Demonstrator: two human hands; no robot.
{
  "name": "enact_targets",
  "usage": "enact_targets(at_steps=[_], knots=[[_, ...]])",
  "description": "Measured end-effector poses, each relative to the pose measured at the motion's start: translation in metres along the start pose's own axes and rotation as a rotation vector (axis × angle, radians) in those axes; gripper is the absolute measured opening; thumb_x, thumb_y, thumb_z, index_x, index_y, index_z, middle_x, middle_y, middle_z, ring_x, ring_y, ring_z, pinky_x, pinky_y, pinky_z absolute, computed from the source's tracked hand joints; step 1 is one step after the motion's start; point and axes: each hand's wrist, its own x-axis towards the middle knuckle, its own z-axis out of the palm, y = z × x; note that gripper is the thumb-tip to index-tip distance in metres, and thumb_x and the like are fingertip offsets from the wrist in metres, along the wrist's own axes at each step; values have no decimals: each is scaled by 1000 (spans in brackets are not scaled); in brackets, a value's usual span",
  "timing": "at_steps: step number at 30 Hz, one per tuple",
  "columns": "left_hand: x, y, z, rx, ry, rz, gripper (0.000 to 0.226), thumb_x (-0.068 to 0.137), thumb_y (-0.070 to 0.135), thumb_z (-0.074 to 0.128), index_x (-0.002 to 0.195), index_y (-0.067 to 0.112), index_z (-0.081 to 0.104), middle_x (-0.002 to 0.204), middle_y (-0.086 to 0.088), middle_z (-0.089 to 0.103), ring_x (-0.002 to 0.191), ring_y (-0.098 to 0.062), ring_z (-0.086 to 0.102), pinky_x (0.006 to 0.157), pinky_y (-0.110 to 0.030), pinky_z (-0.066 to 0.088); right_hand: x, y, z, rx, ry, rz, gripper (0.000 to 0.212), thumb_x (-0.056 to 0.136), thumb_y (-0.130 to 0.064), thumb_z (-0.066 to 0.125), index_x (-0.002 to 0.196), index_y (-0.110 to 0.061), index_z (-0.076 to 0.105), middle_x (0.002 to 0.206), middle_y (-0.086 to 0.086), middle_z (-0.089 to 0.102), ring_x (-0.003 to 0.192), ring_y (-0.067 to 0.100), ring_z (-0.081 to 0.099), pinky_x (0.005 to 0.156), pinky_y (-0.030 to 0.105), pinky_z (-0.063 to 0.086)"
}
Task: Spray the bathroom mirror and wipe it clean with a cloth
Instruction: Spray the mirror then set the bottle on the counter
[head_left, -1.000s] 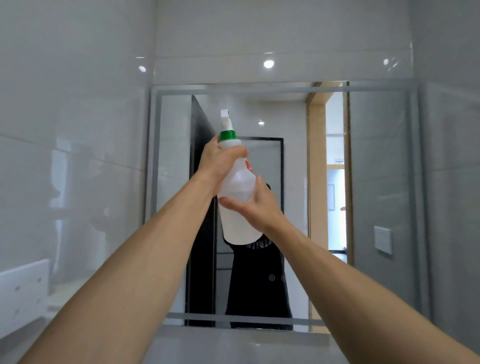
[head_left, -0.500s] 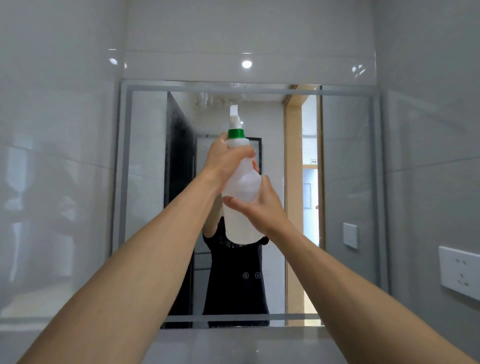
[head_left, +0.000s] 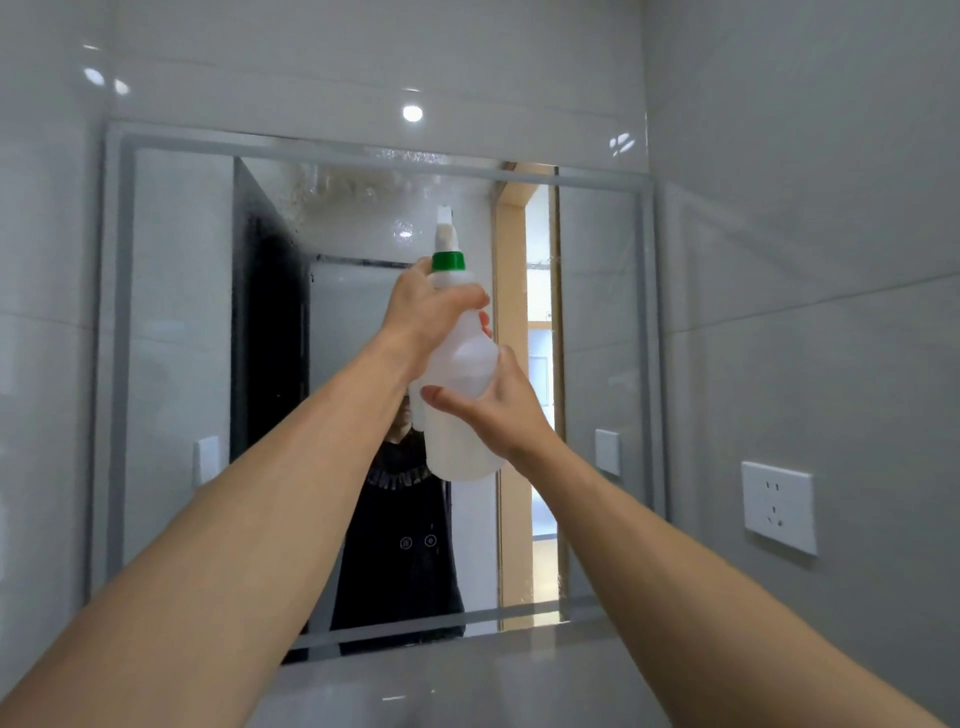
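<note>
Left hand (head_left: 423, 312) curled round the neck of the spray bottle (head_left: 460, 395), just below the green collar (head_left: 448, 261); fingers wrapped across the front, tips out of sight behind the bottle. Right hand (head_left: 498, 408) clasped round the bottle's lower body from 4 o'clock, thumb laid across the near face, remaining fingers hidden on the far side. Bottle held upright between both hands, raised in front of the mirror (head_left: 176, 364) at frame centre. Nozzle head (head_left: 445, 226) at 12 o'clock of the collar, pointed toward the glass; trigger not discernible, and contact between a finger and it cannot be told. Liquid level inside the translucent body hard to make out.

Spray droplets (head_left: 358, 187) noted on the mirror's upper part, at 11 o'clock from the nozzle; outline of the wet patch blurred. Reflection of the person largely masked by bottle and forearms; dark garment visible below. Mirror's lower edge partly covered by the left forearm. Both forearms cut off by the bottom of the frame.

Count: one bottle, two hands, one mirror. One wall socket (head_left: 778, 506) on the tiled wall at 3 o'clock of the mirror. Two pale switch plates seen in the glass, one at 9 o'clock (head_left: 208, 460) and one at 3 o'clock (head_left: 607, 451) of the bottle's base. One ceiling light reflection (head_left: 412, 113) on the tile above the mirror.
</note>
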Motion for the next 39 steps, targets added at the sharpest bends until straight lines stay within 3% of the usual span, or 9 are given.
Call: enact_targets(at_steps=[3,6,14,18,24,27,35,39], knots=[[-2,0,8,11,9,3,30,74,6,74,98,13,57,86,-22,70,76,-41,73,71,-53,62,-3,4,-6,-7,22,22,76,72,-42,86,130,-24,40,115,-5,59,102,12,62,75,25,52],[-3,1,16,-41,-37,-16,32,75,-1,72,100,10,56,74,-16,66,63,-35,70,68,-50,62,-6,7,-12,-12,26,37,77,71,-45,85,130,-26,39,116,-3,59,103,14,62,77,28,54],[-4,5,56,-94,-123,-27,31,75,1,72,99,13,56,83,-19,68,64,-30,70,61,-38,61,-16,12,-49,-65,93,71,74,75,-39,85,130,-25,37,116,-3,56,102,11,59,73,23,48],[-4,5,78,-112,-154,-46,35,70,6,72,100,15,58,80,-18,70,70,-37,72,74,-57,61,-22,15,-70,-96,135,91,79,74,-40,86,134,-26,37,115,-7,56,102,11,59,76,23,48],[-8,5,105,-112,-156,-61,51,65,12,76,112,12,56,82,-18,72,71,-37,74,72,-58,61,-32,18,-91,-146,149,128,86,63,-52,83,133,-28,39,120,0,58,109,20,61,93,48,55],[-9,3,111,-115,-166,-56,49,66,13,77,111,13,57,87,-21,72,73,-39,74,71,-58,61,-35,19,-98,-169,145,146,86,65,-50,83,135,-27,39,122,1,57,111,22,60,95,51,54],[-18,3,120,-181,-218,-72,33,75,-3,70,99,14,55,77,-19,66,63,-34,68,69,-56,61,-46,25,-104,-183,189,192,77,71,-45,84,130,-24,39,119,0,57,107,21,60,90,45,55],[-26,-2,122,-152,-271,-73,34,78,-5,69,105,10,55,81,-21,65,63,-32,68,64,-47,61,-57,31,-101,-156,208,209,74,74,-41,85,129,-25,38,118,-1,56,105,17,60,81,33,52]])
